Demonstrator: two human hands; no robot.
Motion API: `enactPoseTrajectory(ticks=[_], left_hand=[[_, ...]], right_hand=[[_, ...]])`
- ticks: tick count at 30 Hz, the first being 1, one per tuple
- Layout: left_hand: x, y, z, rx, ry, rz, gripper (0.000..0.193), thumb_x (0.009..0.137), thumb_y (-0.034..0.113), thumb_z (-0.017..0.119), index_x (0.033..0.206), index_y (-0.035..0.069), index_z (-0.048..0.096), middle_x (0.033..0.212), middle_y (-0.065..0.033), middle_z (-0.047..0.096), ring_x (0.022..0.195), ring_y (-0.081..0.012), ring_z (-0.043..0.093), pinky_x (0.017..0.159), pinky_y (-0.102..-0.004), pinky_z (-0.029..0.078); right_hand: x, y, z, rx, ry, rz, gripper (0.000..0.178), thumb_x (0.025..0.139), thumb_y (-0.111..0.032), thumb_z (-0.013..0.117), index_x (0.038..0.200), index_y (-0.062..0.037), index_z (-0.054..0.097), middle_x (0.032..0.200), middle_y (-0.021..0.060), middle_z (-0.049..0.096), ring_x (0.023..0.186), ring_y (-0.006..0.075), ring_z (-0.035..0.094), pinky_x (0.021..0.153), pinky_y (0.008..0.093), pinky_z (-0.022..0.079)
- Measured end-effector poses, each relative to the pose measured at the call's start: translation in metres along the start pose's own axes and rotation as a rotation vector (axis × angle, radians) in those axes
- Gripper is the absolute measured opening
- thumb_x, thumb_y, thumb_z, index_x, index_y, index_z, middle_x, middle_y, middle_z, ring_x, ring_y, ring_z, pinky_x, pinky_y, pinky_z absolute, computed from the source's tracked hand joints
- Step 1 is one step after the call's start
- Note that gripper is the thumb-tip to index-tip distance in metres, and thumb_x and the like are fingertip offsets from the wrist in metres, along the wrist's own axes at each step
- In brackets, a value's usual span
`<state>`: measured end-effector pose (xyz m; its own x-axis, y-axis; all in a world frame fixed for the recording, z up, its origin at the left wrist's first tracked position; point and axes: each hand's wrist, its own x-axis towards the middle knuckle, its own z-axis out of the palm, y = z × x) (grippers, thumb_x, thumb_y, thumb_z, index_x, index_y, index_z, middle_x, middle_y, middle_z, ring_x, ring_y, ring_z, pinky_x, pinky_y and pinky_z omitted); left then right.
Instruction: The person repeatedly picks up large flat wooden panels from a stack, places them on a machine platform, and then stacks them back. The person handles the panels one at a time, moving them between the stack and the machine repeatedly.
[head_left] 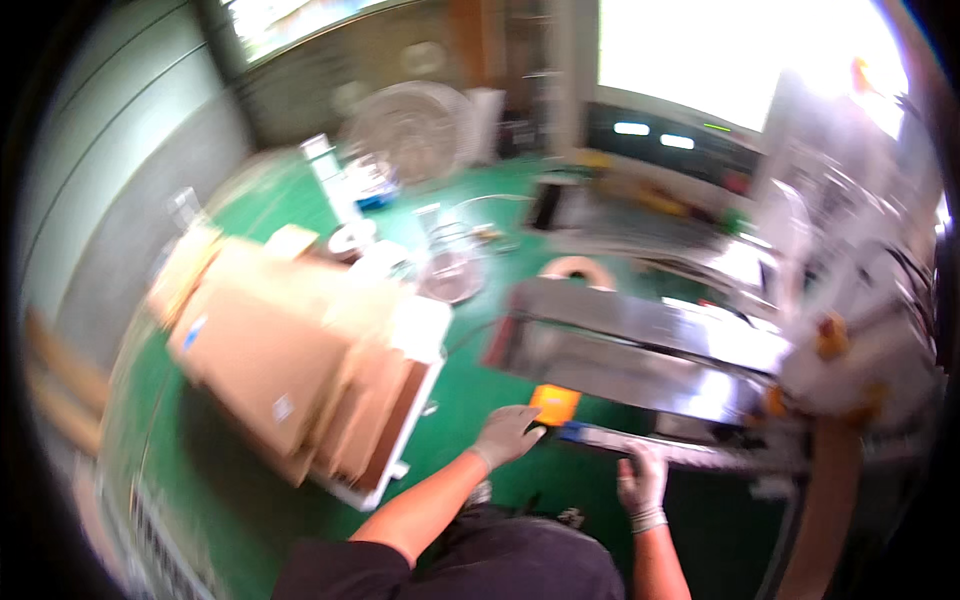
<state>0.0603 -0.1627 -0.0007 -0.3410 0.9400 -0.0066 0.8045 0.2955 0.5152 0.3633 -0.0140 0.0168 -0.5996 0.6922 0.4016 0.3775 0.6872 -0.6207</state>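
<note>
My left hand point(508, 436), in a light glove, reaches from below with its fingers stretched toward an orange square piece point(557, 403). The fingertips are close to its lower left edge; blur hides whether they touch. My right hand point(643, 476), gloved too, is raised with fingers and thumb apart at the near edge of a long pale metal strip point(690, 450). Nothing shows in its grasp. The strip has a blue end point(572, 431) beside the orange piece. Just beyond lie shiny metal panels point(630, 358) on the machine's bed.
On my left, flattened cardboard boxes point(265, 350) are stacked on a white-edged platform. A roll of tan tape point(580, 270) sits behind the panels. Blurred white machinery point(850, 300) stands at right. Clear plastic items point(450, 272) and a large round coil point(412, 130) are farther back on the green floor.
</note>
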Motion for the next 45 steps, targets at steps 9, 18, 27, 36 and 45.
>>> enactPoseTrajectory(ticks=[9, 18, 27, 36, 45], left_hand=[[-0.342, -0.349, -0.046, -1.024, 0.956, -1.246, 0.042, 0.108, 0.049, 0.052, 0.103, 0.01, 0.067, 0.076, -0.0021, 0.067, 0.067, -0.019, 0.063, 0.06, -0.0395, 0.048], [-0.387, -0.353, -0.108, -1.267, 1.003, -1.297, 0.061, 0.103, 0.069, 0.059, 0.113, 0.01, 0.067, 0.096, -0.0037, 0.074, 0.09, -0.0195, 0.072, 0.086, -0.0405, 0.055], [-0.366, -0.344, -0.128, -1.587, 1.03, -1.257, 0.051, 0.106, 0.063, 0.059, 0.103, 0.013, 0.067, 0.084, -0.0014, 0.072, 0.079, -0.0195, 0.07, 0.077, -0.0363, 0.058], [-0.368, -0.243, -0.058, -1.795, 0.878, -0.953, 0.041, 0.113, 0.048, 0.055, 0.112, 0.008, 0.065, 0.089, -0.0041, 0.07, 0.092, -0.0227, 0.073, 0.087, -0.0401, 0.06], [-0.339, -0.235, -0.074, -1.822, 1.291, -0.925, 0.063, 0.113, 0.052, 0.049, 0.155, 0.005, 0.048, 0.152, -0.0138, 0.059, 0.138, -0.0339, 0.059, 0.115, -0.0537, 0.049]], right_hand=[[0.037, -0.018, 0.078, -0.289, -0.046, -0.036, 0.045, 0.103, -0.048, 0.06, 0.109, -0.0065, 0.075, 0.104, 0.0154, 0.075, 0.103, 0.0382, 0.07, 0.094, 0.0488, 0.05], [0.04, -0.011, 0.11, -0.512, -0.015, 0.09, 0.052, 0.107, -0.053, 0.053, 0.095, -0.0087, 0.077, 0.094, 0.0118, 0.076, 0.09, 0.0357, 0.071, 0.083, 0.0481, 0.052], [0.047, -0.019, 0.125, -0.51, -0.009, 0.245, 0.044, 0.105, -0.047, 0.057, 0.1, -0.0087, 0.078, 0.1, 0.0116, 0.077, 0.1, 0.0346, 0.071, 0.091, 0.0482, 0.051], [0.047, -0.157, 0.227, 0.341, -0.427, 0.334, 0.023, 0.104, -0.022, 0.068, 0.112, -0.0016, 0.076, 0.109, 0.0113, 0.077, 0.104, 0.0226, 0.071, 0.096, 0.0372, 0.055], [-0.005, -0.269, 0.318, 0.873, -1.293, 0.775, 0.06, 0.108, -0.026, 0.066, 0.155, 0.0038, 0.045, 0.134, 0.0154, 0.069, 0.121, 0.0262, 0.069, 0.105, 0.0407, 0.055]])
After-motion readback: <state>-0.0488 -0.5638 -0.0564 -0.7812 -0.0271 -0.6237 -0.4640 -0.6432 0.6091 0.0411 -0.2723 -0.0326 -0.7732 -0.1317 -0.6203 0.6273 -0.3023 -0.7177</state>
